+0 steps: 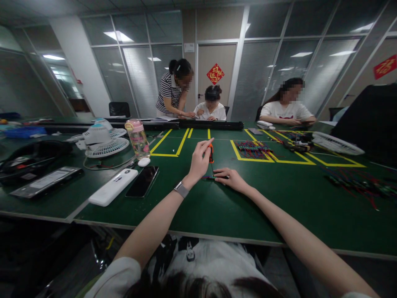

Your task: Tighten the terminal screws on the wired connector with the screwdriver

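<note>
My left hand (pixel 199 160), with a watch on its wrist, is closed around an orange and black screwdriver (pixel 211 154). The screwdriver stands upright, its thin shaft reaching down to a small green circuit board (pixel 210 177) on the table. From the right, my right hand (pixel 231 179) lies low on the tabletop, its fingertips holding the board's near-right edge. Much of the board is hidden by my fingers, and any screw under the tip is too small to make out.
Left of my arms lie a black phone (pixel 142 181), a white power bank (pixel 113 187), a bottle (pixel 138 138) and a white fan (pixel 105 140). Wired boards (pixel 254 149) sit in a yellow-taped area (pixel 237 152), with more boards (pixel 361 181) at right. Several people are across the table.
</note>
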A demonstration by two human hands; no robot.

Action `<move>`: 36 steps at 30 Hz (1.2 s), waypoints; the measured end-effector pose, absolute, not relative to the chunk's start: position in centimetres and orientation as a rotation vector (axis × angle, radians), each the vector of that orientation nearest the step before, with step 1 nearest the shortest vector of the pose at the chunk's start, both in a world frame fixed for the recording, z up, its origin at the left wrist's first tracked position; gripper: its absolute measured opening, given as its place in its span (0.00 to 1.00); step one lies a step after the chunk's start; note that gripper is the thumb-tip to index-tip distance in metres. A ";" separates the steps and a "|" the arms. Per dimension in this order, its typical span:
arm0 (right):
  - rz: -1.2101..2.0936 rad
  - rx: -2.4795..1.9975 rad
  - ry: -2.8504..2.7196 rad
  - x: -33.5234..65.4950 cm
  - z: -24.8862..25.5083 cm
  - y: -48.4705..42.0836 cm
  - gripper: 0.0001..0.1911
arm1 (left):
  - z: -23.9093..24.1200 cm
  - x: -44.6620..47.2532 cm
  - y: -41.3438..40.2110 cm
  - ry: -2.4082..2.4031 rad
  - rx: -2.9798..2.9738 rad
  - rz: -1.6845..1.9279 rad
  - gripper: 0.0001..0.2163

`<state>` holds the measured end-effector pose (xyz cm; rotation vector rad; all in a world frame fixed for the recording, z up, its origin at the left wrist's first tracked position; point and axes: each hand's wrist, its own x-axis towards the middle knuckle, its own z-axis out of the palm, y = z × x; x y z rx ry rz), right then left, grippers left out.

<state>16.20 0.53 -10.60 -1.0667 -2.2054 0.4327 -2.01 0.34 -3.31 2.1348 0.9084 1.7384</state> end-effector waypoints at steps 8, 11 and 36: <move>0.420 -1.061 -2.212 16.3 -10.8 0.8 0.12 | -3.5 -2.1 0.5 0.999 2.072 1.813 0.13; 0.423 -1.063 -2.219 16.3 -10.8 0.8 0.12 | -3.4 -2.2 0.4 0.984 2.065 1.790 0.14; 0.424 -1.045 -2.220 16.4 -10.9 0.8 0.12 | -3.4 -1.9 0.6 0.845 2.061 1.722 0.15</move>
